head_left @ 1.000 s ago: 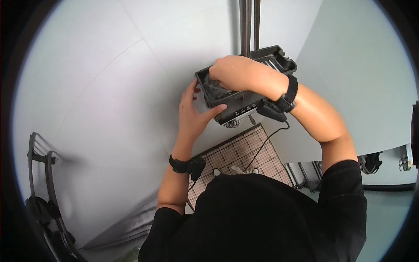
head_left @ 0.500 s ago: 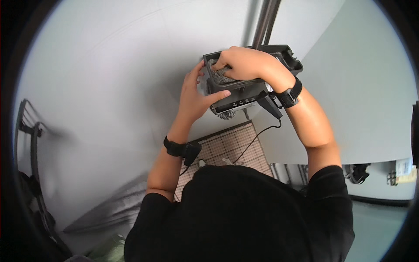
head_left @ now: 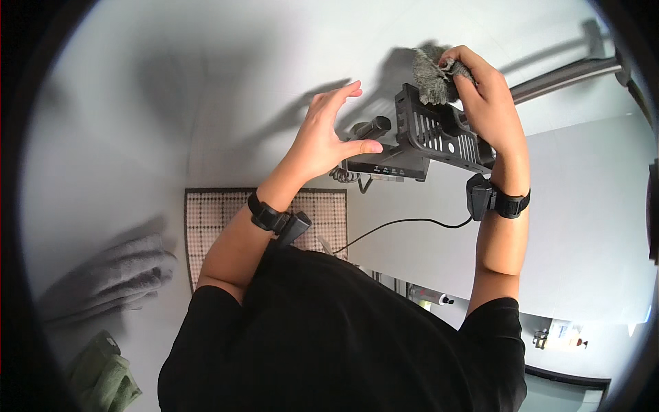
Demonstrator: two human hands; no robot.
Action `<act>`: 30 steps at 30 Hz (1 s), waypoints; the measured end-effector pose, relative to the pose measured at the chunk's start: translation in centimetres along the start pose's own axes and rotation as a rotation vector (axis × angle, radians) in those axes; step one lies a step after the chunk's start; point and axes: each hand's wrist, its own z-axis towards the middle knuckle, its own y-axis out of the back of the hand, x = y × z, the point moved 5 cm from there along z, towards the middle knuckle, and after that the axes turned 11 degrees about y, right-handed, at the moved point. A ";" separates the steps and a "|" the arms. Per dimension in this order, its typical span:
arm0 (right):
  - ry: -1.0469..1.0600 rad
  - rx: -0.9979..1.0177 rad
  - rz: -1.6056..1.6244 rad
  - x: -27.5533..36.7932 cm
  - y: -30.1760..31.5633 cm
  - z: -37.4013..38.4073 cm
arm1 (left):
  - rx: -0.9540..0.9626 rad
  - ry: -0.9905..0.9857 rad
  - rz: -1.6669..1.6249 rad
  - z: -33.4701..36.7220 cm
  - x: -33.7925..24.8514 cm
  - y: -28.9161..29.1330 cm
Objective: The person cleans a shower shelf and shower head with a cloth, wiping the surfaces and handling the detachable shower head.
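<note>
A fuzzy grey cloth (head_left: 431,77) is bunched in my right hand (head_left: 486,103), which grips it at the upper end of a black slotted tray (head_left: 439,139). The tray shows its slots and a round opening partly hidden behind the fingers. My left hand (head_left: 326,134) is open and empty, thumb and fingers spread apart. Beside its thumb are a black cylindrical knob (head_left: 374,128) and a black panel with a row of small keys (head_left: 384,169). Whether the left thumb touches anything, I cannot tell.
A dark metal bar (head_left: 570,79) runs to a wall mount at upper right. A checked mat (head_left: 220,213) lies below, and a thin black cable (head_left: 405,221) hangs from my right wrist strap. Grey towels (head_left: 113,278) and a green cloth (head_left: 110,374) are at lower left.
My right hand has come up out of the tray with the grey cloth. My left hand has come away from the tray's side. The view has turned, and the tray's slots now show.
</note>
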 end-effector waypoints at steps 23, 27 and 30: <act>0.060 -0.503 0.115 2.6 -5.1 -12.4 | 0.050 0.013 -0.219 2.5 -3.5 -2.6; -0.002 -0.544 -0.081 2.6 -6.2 -14.5 | -0.014 -0.017 -0.127 2.1 -3.1 -2.4; -0.075 -0.658 -0.101 1.6 -6.3 -17.0 | -0.025 -0.129 0.117 0.3 -4.5 -2.2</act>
